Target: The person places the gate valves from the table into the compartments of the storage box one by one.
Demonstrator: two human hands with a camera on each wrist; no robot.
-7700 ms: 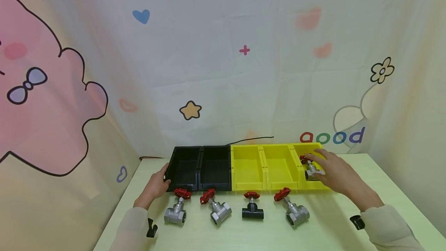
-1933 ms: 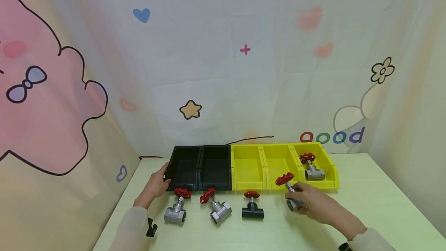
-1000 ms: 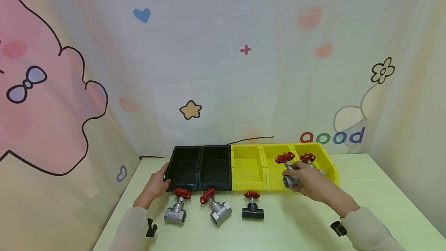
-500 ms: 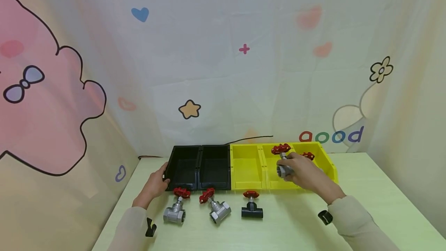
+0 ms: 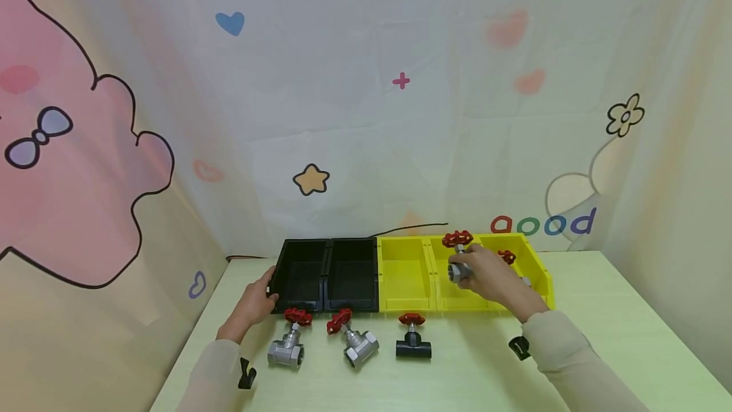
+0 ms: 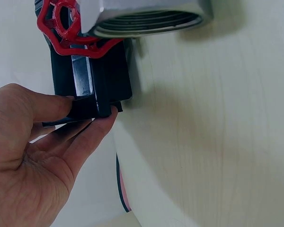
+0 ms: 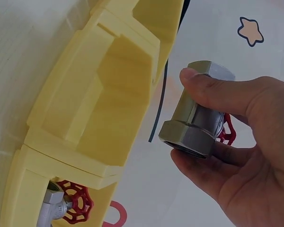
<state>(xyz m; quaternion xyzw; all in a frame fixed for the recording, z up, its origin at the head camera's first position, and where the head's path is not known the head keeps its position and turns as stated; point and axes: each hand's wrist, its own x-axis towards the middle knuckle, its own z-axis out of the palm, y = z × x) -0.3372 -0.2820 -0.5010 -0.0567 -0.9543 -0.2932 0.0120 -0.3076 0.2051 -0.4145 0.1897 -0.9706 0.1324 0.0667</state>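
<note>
My right hand (image 5: 493, 277) grips the silver body of a handwheel valve (image 5: 459, 271), whose red wheel points up, over the second yellow bin from the right. In the right wrist view, thumb and fingers wrap that valve (image 7: 195, 118), apart from the yellow bin (image 7: 92, 94). My left hand (image 5: 251, 310) pinches the outer wall of the leftmost black bin (image 5: 300, 275); the left wrist view has the thumb and fingers on either side of its edge (image 6: 92, 101). Another silver valve (image 7: 61, 203) lies in the rightmost yellow bin, partly hidden by my right arm in the head view.
In front of the bins stand two silver valves, one at the left (image 5: 287, 351) and one beside it (image 5: 360, 347), and a black-bodied valve (image 5: 413, 347), all red-wheeled. A second black bin (image 5: 352, 275) and a left yellow bin (image 5: 406, 275) complete the row. A patterned curtain hangs behind.
My right hand let go of a valve in the rightmost bin, took the right-hand silver valve off the table and raised it leftward over the yellow bins. My left hand stayed on the black bin.
</note>
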